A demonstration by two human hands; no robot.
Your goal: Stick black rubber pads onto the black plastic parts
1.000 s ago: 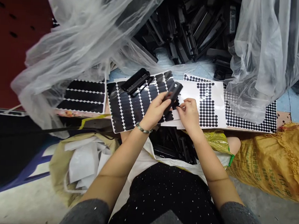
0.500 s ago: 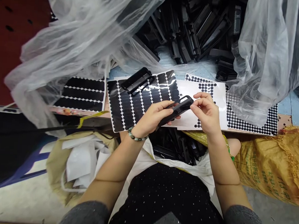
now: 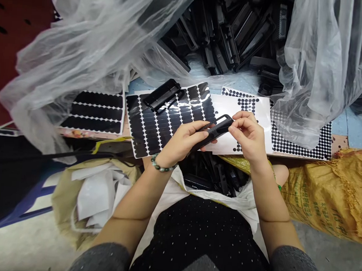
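Note:
My left hand (image 3: 183,140), with a beaded bracelet at the wrist, is wrapped round a long black plastic part (image 3: 217,130) with rounded ends and a glossy face. The part is held tilted, its far end up to the right. At that end, the thumb and forefinger of my right hand (image 3: 249,136) are pinched together; whatever is between them is too small or hidden to make out. Below and left of the part lies a sheet of black oblong stickers (image 3: 147,127). On that sheet rests another black plastic part (image 3: 162,95), its hollow side showing.
Many similar black parts (image 3: 226,40) are heaped at the back between clear plastic bags (image 3: 91,44). Dot-sticker sheets (image 3: 309,137) lie to the right. A white sack (image 3: 204,196) with black parts sits at my lap. A bag of waste paper (image 3: 96,193) stands left, a yellow sack (image 3: 327,193) right.
The whole view has shifted slightly, so the table things appear a little further left and up. Both hands keep nearly the same hold at the part.

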